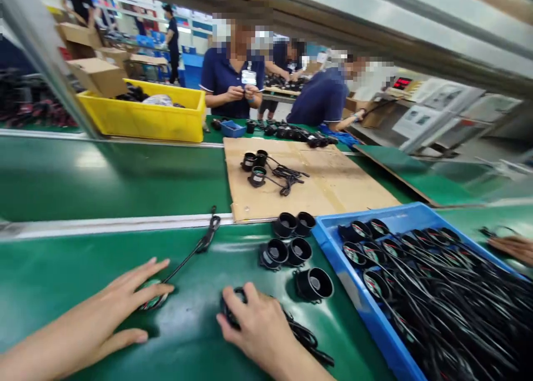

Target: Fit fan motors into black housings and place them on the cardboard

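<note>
My left hand (pixel 120 297) is over the green table with its fingers spread. Its index finger lies across a round part with a green circuit board (pixel 157 301), most of it hidden beneath the hand. A black cable (pixel 208 234) runs from that part to a tied bundle near the white strip. My right hand (pixel 260 320) grips a round black housing (pixel 229 309), thumb and fingers on its sides. Behind this hand lies a coiled black cable (pixel 308 339), partly covered. Several open black cups, one of them a nearer cup (pixel 314 285), stand beyond my right hand.
To the right, a blue tray (pixel 350 292) holds several round parts with cables. Cardboard (pixel 316 186) ahead carries three black cups with cables. A yellow bin (pixel 141 114) stands far left. Co-workers, including a person in dark blue (pixel 233 81), work opposite. Another hand (pixel 512 247) shows far right.
</note>
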Demonstrator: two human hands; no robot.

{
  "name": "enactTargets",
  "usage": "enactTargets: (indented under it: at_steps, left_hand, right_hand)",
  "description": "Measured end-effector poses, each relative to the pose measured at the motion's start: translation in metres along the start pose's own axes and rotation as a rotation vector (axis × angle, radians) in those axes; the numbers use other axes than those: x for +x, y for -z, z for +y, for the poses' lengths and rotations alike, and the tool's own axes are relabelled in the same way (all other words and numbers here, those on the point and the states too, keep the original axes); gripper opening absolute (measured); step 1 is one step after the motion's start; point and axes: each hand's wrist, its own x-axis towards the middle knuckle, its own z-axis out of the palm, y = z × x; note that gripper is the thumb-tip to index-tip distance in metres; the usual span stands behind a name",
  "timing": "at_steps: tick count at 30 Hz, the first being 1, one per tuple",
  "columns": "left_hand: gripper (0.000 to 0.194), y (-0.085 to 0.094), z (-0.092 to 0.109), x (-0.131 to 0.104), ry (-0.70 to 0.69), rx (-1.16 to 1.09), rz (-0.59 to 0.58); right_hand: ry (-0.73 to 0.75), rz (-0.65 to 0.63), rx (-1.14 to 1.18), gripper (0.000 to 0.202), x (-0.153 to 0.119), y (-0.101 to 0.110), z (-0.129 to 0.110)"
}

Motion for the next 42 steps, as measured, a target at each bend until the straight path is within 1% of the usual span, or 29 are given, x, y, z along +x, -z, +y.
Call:
enactTargets:
  at_steps: [1,2,3,4,5,6,7,8,10,12,14,17,21,24,27,28,29,30,32,33,34,36,38,40,42]
  left_hand:
    - [0.053,0.010,0.007,0.002,-0.023,0.018,-0.041]
    - [0.058,0.018,0.015,0.003,-0.010,-0.017,-0.024]
    - [0.057,0.021,0.024,0.005,0.009,-0.108,0.034]
    - [0.052,0.020,0.034,0.006,0.038,-0.229,0.142]
    - [0.045,0.014,0.044,0.007,0.056,-0.359,0.246]
    - [0.040,0.005,0.053,0.007,0.060,-0.465,0.326]
    - [0.038,-0.006,0.061,0.007,0.049,-0.530,0.363]
    - [0.038,-0.017,0.067,0.006,0.031,-0.557,0.365]
    - [0.041,-0.039,0.074,0.005,0.003,-0.558,0.330]
    - [0.044,-0.055,0.074,0.003,-0.019,-0.574,0.338]
    - [0.048,-0.065,0.071,0.003,-0.040,-0.605,0.369]
    - [0.051,-0.070,0.066,0.005,-0.078,-0.607,0.393]
    - [0.052,-0.073,0.064,0.006,-0.100,-0.585,0.384]
    - [0.056,-0.075,0.065,0.006,-0.119,-0.591,0.378]
    - [0.062,-0.079,0.063,0.007,-0.150,-0.563,0.348]
    - [0.064,-0.079,0.062,0.008,-0.165,-0.545,0.330]
    - [0.067,-0.080,0.060,0.009,-0.181,-0.526,0.315]
    - [0.070,-0.080,0.059,0.010,-0.192,-0.510,0.302]
    - [0.076,-0.081,0.058,0.011,-0.188,-0.492,0.277]
    - [0.079,-0.081,0.058,0.012,-0.180,-0.490,0.266]
    - [0.081,-0.081,0.059,0.012,-0.170,-0.490,0.252]
    - [0.083,-0.084,0.064,0.013,-0.157,-0.498,0.228]
    - [0.079,-0.087,0.069,0.014,-0.150,-0.494,0.210]
    - [0.066,-0.091,0.074,0.015,-0.165,-0.455,0.187]
    - [0.052,-0.094,0.076,0.017,-0.198,-0.394,0.160]
  right_hand:
    - [0.007,0.040,0.027,0.032,-0.002,0.004,0.001]
    - [0.018,0.101,0.051,0.031,-0.004,0.009,0.002]
    - [0.043,0.151,0.069,0.029,-0.006,0.013,0.004]
    - [0.066,0.190,0.069,0.029,-0.007,0.014,0.006]
    - [0.083,0.189,0.058,0.029,-0.007,0.013,0.007]
    - [0.094,0.153,0.039,0.031,-0.006,0.009,0.009]
    - [0.100,0.097,0.022,0.032,-0.005,0.004,0.009]
    - [0.101,0.045,0.011,0.032,-0.003,-0.003,0.009]
    - [0.110,-0.004,0.017,0.032,0.000,-0.016,0.007]
    - [0.115,0.019,0.048,0.037,0.002,-0.022,0.004]
    - [0.114,0.047,0.075,0.042,0.002,-0.022,-0.001]
    - [0.115,0.063,0.090,0.044,0.000,-0.014,-0.007]
    - [0.132,0.091,0.083,0.039,-0.005,-0.007,-0.006]
    - [0.167,0.051,0.058,0.031,-0.007,-0.011,-0.009]
    - [0.166,-0.029,0.032,0.026,-0.007,-0.018,-0.017]
    - [0.158,-0.059,0.028,0.026,-0.006,-0.019,-0.019]
    - [0.148,-0.089,0.033,0.032,-0.006,-0.017,-0.020]
    - [0.137,-0.122,0.053,0.045,-0.005,-0.013,-0.019]
    - [0.120,-0.160,0.150,0.079,-0.006,0.000,-0.010]
    - [0.117,-0.175,0.218,0.090,-0.007,0.007,-0.002]
    - [0.114,-0.184,0.282,0.094,-0.009,0.014,0.007]
    - [0.111,-0.210,0.357,0.084,-0.015,0.023,0.029]
    - [0.100,-0.237,0.338,0.072,-0.023,0.025,0.050]
    - [0.097,-0.262,0.272,0.066,-0.032,0.020,0.066]
    - [0.079,-0.284,0.204,0.062,-0.041,0.014,0.077]
